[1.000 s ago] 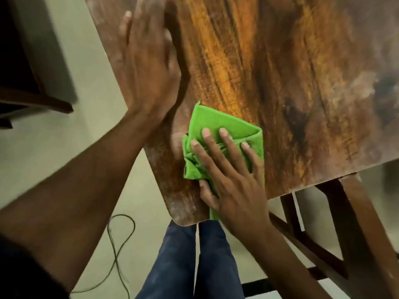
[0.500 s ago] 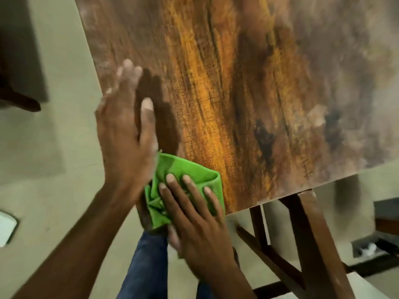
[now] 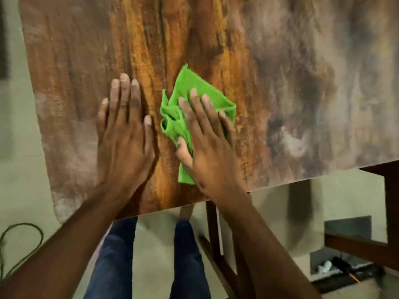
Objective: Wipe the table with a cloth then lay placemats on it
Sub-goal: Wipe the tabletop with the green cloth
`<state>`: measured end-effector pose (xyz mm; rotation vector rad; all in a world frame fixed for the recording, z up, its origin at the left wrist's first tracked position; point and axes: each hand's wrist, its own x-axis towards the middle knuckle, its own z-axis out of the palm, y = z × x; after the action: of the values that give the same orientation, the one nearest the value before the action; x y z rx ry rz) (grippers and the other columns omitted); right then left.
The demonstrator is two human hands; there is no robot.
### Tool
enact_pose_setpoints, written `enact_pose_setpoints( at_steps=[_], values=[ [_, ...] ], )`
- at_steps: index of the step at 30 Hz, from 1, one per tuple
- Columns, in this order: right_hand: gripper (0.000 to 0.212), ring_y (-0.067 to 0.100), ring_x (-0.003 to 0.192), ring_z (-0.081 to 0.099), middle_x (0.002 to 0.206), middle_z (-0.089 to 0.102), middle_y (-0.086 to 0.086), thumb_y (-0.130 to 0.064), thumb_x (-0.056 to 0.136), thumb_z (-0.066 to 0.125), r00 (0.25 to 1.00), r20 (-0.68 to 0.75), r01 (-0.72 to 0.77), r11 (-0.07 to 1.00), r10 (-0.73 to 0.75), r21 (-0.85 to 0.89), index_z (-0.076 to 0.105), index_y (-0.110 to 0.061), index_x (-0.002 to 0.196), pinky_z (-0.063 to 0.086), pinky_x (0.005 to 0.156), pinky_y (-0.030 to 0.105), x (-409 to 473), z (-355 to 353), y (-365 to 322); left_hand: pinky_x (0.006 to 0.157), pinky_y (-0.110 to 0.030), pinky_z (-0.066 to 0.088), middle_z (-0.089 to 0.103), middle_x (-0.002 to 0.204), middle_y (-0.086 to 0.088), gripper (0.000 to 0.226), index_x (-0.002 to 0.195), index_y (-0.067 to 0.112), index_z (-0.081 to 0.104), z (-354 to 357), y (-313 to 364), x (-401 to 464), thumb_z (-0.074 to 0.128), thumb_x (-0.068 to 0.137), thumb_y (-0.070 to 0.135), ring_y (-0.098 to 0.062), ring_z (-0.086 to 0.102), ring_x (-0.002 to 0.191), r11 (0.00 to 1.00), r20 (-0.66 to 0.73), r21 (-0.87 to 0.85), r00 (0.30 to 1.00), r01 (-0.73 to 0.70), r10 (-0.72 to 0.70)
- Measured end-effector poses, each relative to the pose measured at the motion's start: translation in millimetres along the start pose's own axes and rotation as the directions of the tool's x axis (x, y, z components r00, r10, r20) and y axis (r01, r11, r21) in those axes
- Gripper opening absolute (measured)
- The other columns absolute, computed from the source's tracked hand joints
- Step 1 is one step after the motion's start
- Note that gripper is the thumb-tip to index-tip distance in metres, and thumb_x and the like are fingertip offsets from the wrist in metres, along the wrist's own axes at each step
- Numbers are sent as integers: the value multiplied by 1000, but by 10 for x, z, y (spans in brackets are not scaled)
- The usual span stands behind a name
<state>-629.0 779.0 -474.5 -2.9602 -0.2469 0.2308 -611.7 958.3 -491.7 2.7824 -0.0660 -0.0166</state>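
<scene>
Two hands of mine are flat on the brown wooden worktop (image 3: 280, 61), and one head view shows them both. My left hand (image 3: 123, 134) lies palm down on the bare wood, near the edge closest to me. Its fingers (image 3: 125, 87) are straight and close side by side, and the thumb sticks out a little to the side. It holds nothing. My right hand (image 3: 207, 143) is just beside it and rests on top of the green cloth (image 3: 194, 87). Those fingers are straight and spread a bit, pressing the cloth down onto the wood. The thumb touches the crumpled left part of the cloth.

The cloth is bunched and folded. One pointy corner sticks out past my fingertips, away from me. A small piece peeks out under my palm, toward the near edge. The cloth sits about in the middle of the near edge, a little way in from it.

Under the near edge I see my legs in blue jeans (image 3: 112, 260) and dark wooden worktop legs (image 3: 213, 229). A dark cable (image 3: 23, 229) loops on the floor by the near left corner.
</scene>
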Motion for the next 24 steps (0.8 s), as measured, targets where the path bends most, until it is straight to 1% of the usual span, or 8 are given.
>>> enact_pose_setpoints(
  at_steps=[4,7,10,14,16,18,21,24],
  values=[
    [87,16,168,3,182,5,-5,-37,94,54,999,41,-9,1000,9,20,19,-25,173,15,135,49,-819,44,254,134,-47,10,7,179,-9,63,170,10,10,14,-19,1,22,113,33,-18,2,166,999,-1,32,1000,15,-15],
    [90,14,168,4,182,5,-7,-35,90,47,999,30,-37,999,37,8,15,-25,174,12,135,47,-874,40,370,134,-48,10,4,179,-7,64,171,11,8,50,32,3,20,112,34,-17,0,166,999,-19,48,1000,17,-16],
    [86,16,169,0,182,3,-4,-41,95,39,999,-15,-44,998,45,38,10,-23,174,7,135,46,-349,4,456,134,-49,11,3,179,-7,65,171,11,7,80,31,9,18,112,35,-18,0,166,999,-38,50,999,1,1],
    [71,21,168,9,182,11,2,-47,109,32,989,-147,-7,999,12,36,18,-21,173,7,134,46,896,-88,870,134,-50,12,4,179,-6,64,171,11,8,119,3,7,19,112,34,-19,1,166,998,-59,55,998,-9,13],
    [68,19,168,10,182,12,1,-52,112,26,989,-149,-4,999,9,34,20,-22,173,4,133,41,1457,-180,1023,133,-51,13,5,179,-6,64,171,10,9,128,-21,14,20,112,33,-18,2,166,998,-73,56,997,-11,15],
    [68,18,168,11,182,13,0,-53,112,23,990,-141,-1,1000,2,3,19,-23,172,5,134,41,1717,-236,1103,133,-50,13,6,179,-6,64,171,10,11,129,-20,8,22,111,32,-18,3,166,999,-82,53,997,-7,11],
    [68,17,168,13,181,17,1,-50,111,24,988,-148,60,997,-53,43,20,-19,172,11,135,48,1413,-228,1167,133,-52,14,5,179,-5,65,171,11,10,163,-45,-4,22,111,33,-18,3,166,999,-74,33,997,-2,4],
    [66,17,167,15,180,21,1,-41,109,36,985,-167,56,998,-48,40,27,-19,171,18,134,51,496,-164,1246,132,-57,15,1,180,-3,66,171,14,5,168,-70,2,16,112,41,-18,1,166,1000,-50,4,999,13,-13]
  ],
)
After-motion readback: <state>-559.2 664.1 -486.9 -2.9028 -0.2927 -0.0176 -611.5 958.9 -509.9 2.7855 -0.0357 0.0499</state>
